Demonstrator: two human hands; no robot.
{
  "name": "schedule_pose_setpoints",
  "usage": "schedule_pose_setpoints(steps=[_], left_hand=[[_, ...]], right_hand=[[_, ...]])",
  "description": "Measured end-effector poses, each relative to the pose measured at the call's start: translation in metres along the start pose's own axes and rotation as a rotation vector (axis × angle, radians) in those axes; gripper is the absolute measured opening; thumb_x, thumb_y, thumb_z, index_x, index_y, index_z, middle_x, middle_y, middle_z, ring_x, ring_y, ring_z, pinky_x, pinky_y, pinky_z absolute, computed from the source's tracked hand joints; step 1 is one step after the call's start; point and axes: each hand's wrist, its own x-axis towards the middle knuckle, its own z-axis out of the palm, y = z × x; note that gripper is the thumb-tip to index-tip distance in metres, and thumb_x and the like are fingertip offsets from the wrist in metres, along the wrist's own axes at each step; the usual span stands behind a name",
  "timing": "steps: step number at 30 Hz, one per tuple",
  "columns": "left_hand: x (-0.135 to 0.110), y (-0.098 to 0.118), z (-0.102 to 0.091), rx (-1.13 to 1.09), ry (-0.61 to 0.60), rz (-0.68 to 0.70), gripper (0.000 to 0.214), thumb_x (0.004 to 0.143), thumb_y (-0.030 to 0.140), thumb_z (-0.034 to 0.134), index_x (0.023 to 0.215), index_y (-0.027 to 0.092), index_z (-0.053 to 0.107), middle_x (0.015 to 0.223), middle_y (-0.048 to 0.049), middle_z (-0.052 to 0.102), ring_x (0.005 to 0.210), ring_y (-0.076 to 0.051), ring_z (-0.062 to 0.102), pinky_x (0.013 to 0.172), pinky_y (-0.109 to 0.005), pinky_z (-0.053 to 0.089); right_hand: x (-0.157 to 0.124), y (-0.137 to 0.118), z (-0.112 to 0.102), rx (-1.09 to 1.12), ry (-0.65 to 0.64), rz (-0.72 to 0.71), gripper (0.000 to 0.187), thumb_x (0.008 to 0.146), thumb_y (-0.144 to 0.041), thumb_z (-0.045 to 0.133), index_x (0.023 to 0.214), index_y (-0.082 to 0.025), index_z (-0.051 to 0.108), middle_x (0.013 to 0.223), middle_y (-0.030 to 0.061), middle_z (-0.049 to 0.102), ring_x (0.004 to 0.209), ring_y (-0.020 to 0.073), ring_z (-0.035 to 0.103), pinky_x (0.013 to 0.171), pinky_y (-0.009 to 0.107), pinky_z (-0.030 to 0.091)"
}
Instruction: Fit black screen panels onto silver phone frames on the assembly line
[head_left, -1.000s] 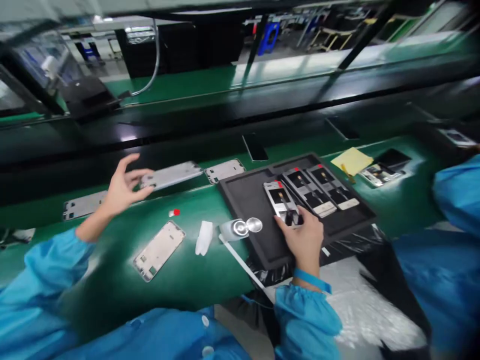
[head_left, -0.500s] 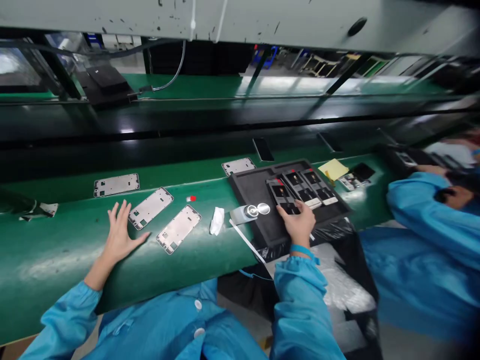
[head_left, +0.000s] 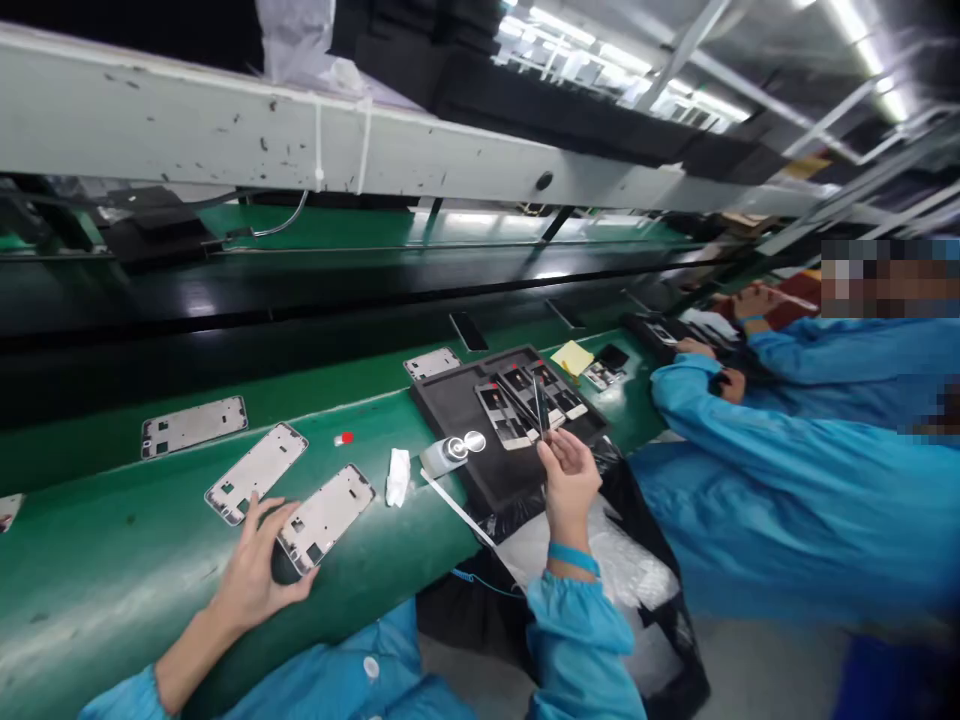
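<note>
My left hand (head_left: 259, 560) lies curled on the green conveyor belt (head_left: 112, 590), touching the lower-left edge of a silver phone frame (head_left: 325, 518). A dark patch under the palm could be shadow or a small object. Another phone frame (head_left: 256, 472) sits just above my fingers. My right hand (head_left: 570, 490) is raised at the front of a black foam tray (head_left: 450, 415), pinching a slim dark phone part (head_left: 540, 405) upright. Three phone assemblies (head_left: 517, 405) lie in the tray, close behind that part.
A round metal tool (head_left: 456, 449), white wipe (head_left: 397, 477), red-capped item (head_left: 343, 438) and white strip (head_left: 457, 510) lie near the tray. Further frames (head_left: 193, 426) and a yellow note (head_left: 571, 357) are on the belt. Co-workers' blue sleeves (head_left: 750, 440) fill the right.
The view has tilted upward and shows more of the line. My left hand has slid from flat on the belt to curled against the frame. My right hand has lifted the slim dark part.
</note>
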Motion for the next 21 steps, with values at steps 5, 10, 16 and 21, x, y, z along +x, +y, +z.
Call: schedule_pose_setpoints(steps=[5, 10, 16, 21], left_hand=[[0.094, 0.028, -0.015, -0.821, 0.180, -0.460, 0.086, 0.093, 0.078, 0.067, 0.161, 0.029, 0.047, 0.129, -0.0146, 0.075, 0.121, -0.035, 0.075, 0.106, -0.057, 0.061], [0.157, 0.090, -0.008, -1.479, -0.187, -0.746, 0.097, 0.092, 0.087, 0.059, 0.168, 0.030, 0.042, 0.117, -0.0124, 0.080, 0.082, -0.027, 0.080, 0.070, -0.040, 0.066], [0.161, 0.103, 0.005, -1.598, -0.535, -0.739, 0.106, 0.089, 0.089, 0.062, 0.170, 0.022, 0.045, 0.098, -0.0144, 0.082, 0.078, -0.030, 0.080, 0.067, -0.038, 0.063], [0.166, 0.084, -0.002, -1.333, -0.490, -0.534, 0.098, 0.095, 0.087, 0.055, 0.166, 0.019, 0.052, 0.105, -0.0164, 0.082, 0.088, -0.030, 0.079, 0.080, -0.041, 0.064]], right_hand=[[-0.066, -0.064, 0.027, 0.130, -0.062, -0.089, 0.061, 0.080, -0.055, 0.086, 0.125, -0.018, 0.070, 0.128, 0.0191, 0.076, 0.124, 0.0327, 0.073, 0.117, 0.056, 0.055], [-0.143, -0.110, 0.091, 0.061, -0.087, -0.277, 0.055, 0.088, -0.040, 0.084, 0.137, -0.020, 0.069, 0.134, 0.0179, 0.072, 0.130, 0.0355, 0.069, 0.116, 0.061, 0.056], [-0.165, -0.115, 0.088, -0.003, -0.453, -0.411, 0.064, 0.095, -0.029, 0.072, 0.158, -0.027, 0.058, 0.154, 0.0184, 0.059, 0.146, 0.0371, 0.060, 0.121, 0.062, 0.054], [-0.125, -0.157, 0.070, 0.205, -0.754, -0.290, 0.058, 0.107, -0.044, 0.064, 0.164, -0.035, 0.051, 0.179, 0.0111, 0.034, 0.164, 0.0349, 0.042, 0.128, 0.058, 0.047]])
